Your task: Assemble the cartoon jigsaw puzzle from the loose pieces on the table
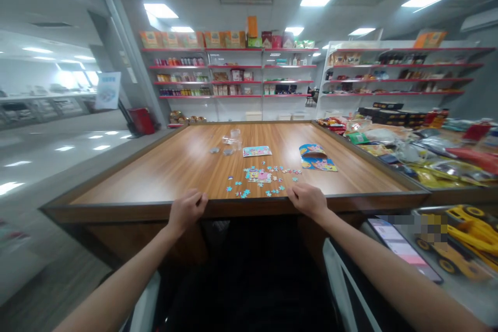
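Observation:
My left hand (pixel 188 208) grips the near rim of a big wooden table (pixel 155 171), fingers curled over the edge. My right hand (pixel 308 199) holds the same rim further right, fingers also curled. Between and just beyond the hands lie several loose jigsaw pieces (pixel 261 179), with a partly joined pink patch (pixel 260 176) among them. Further back rest a small puzzle picture card (pixel 257 151) and a colourful puzzle bag (pixel 316 158). A clear plastic cup (pixel 234 137) stands behind them.
To the right, a counter is piled with packaged goods (pixel 408 145). A phone (pixel 402 248) and a yellow toy truck (pixel 462 241) lie at the near right. Red shelves of goods (pixel 233 75) line the back wall. Open floor (pixel 46 155) stretches to the left.

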`<state>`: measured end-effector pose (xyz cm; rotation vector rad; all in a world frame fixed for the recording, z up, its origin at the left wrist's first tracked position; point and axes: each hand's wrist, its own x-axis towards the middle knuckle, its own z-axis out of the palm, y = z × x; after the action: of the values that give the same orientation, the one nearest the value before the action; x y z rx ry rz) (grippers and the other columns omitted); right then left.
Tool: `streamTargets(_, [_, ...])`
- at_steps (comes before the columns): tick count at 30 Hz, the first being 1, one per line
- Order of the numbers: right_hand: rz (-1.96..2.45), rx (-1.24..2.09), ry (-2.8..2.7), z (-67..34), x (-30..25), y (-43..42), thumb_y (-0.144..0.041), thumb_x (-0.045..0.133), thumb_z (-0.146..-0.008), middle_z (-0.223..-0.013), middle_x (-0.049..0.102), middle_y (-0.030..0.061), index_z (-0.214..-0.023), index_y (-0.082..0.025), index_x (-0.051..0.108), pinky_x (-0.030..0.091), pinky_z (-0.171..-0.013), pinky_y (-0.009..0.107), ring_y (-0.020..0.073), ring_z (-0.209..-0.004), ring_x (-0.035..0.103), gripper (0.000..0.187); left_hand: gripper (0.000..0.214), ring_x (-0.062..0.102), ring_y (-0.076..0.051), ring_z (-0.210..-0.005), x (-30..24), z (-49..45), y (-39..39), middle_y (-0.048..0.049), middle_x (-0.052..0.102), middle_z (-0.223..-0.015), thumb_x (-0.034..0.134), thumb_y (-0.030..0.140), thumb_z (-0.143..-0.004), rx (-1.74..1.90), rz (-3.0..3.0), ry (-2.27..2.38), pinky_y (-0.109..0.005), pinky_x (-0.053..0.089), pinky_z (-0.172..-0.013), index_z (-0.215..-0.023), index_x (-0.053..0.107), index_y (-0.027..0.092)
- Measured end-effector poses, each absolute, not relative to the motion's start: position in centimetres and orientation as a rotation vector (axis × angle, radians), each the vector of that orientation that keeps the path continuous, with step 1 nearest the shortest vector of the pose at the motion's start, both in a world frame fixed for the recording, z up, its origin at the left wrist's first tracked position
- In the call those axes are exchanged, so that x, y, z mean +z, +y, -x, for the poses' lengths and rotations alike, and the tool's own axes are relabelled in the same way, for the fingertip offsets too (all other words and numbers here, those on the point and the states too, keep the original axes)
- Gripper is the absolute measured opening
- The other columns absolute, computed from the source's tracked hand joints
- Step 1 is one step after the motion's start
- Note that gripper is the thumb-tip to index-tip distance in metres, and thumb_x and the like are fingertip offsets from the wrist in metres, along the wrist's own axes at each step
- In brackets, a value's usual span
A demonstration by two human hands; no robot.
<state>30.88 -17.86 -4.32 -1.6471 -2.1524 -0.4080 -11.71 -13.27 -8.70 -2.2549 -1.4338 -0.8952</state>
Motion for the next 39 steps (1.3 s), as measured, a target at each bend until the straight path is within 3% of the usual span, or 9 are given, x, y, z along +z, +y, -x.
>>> streamTargets(4, [1.624,-0.501,-2.062,-30.7,-4.5,-18.0,-0.033,0.036,-0.100,-0.075,0.069,0.0095,-0.070,-0.016,0.069,0.028,-0.056,0.027,0.0173,-0.067,0.058,0.048,0.026,0.065,-0.018,-0.095,-8.7,11.5,-13.0,-0.0084,0.065,-0.113,0.058,0.034,-0.100,-0.896,2.209,-1.398,-0.037,0.058,-0.083,-0.117,0.062,0.015])
streamTargets(15, [1.554,-0.605,-2.043,-31.4,-5.0,-17.8,-0.031,0.038,-0.099,-0.068,0.066,0.0052,-0.064,-0.018,0.063,0.031,-0.058,0.026,0.0163,-0.064,0.059,0.045,0.022,0.065,-0.015,-0.084,-8.0,11.0,-13.6,-0.0058,0.066,-0.102,0.057,0.034,-0.100,-0.898,2.241,-1.361,-0.033,0.058,-0.076,-0.108,0.064,0.014])
streamTargets(20, [1.570,-0.576,-2.079,-31.8,-5.1,-17.7,-0.033,0.040,-0.099,-0.065,0.063,0.0042,-0.060,-0.018,0.059,0.029,-0.059,0.028,0.0156,-0.062,0.056,0.046,0.022,0.061,-0.013,-0.076,-7.1,11.2,-14.3,-0.0019,0.063,-0.086,0.057,0.033,-0.100,-0.864,2.330,-1.364,-0.031,0.055,-0.074,-0.091,0.063,0.013])
streamTargets(24, [1.578,-0.576,-2.082,-32.1,-5.4,-17.7,-0.034,0.041,-0.099,-0.064,0.062,0.0036,-0.060,-0.018,0.057,0.027,-0.060,0.029,0.0150,-0.061,0.054,0.045,0.037,0.054,-0.015,-0.072,-6.7,11.1,-14.6,-0.0019,0.054,-0.069,0.048,0.027,-0.101,-0.887,2.365,-1.371,-0.029,0.046,-0.073,-0.066,0.055,0.016])
streamTargets(39, [1.589,-0.657,-1.981,-31.8,-5.2,-17.2,-0.036,0.045,-0.096,-0.067,0.069,0.0049,-0.059,-0.019,0.062,0.026,-0.056,0.031,0.0157,-0.060,0.056,0.043,0.044,0.053,-0.013,-0.062,-5.4,11.8,-13.8,-0.0013,0.056,-0.063,0.044,0.034,-0.098,-0.856,2.457,-1.297,-0.027,0.038,-0.065,-0.060,0.055,0.017])
